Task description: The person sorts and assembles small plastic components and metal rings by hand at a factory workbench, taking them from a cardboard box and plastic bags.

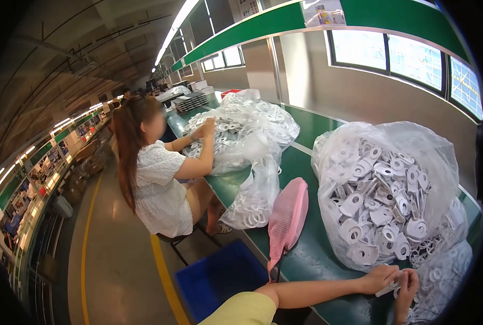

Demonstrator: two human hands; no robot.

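My left hand (379,279) is closed, its fingers pinching a small white plastic part (386,289) at the near right of the table. Against it, my right hand (407,288) is also closed, its fingertips meeting the same part; the exact grip is partly hidden. Just beyond both hands stands a large clear plastic bag (328,203), open and heaped with flat white plastic pieces (382,215) that have round holes. Beside my right hand lies another clear bag (448,276) of white ring-like parts.
A pink mesh pouch (289,216) lies on the green table (306,260), left of the large bag. Farther left, a seated co-worker (157,179) handles white parts from a spread-out bag (252,130). A blue bin (214,279) stands on the floor beside my left arm.
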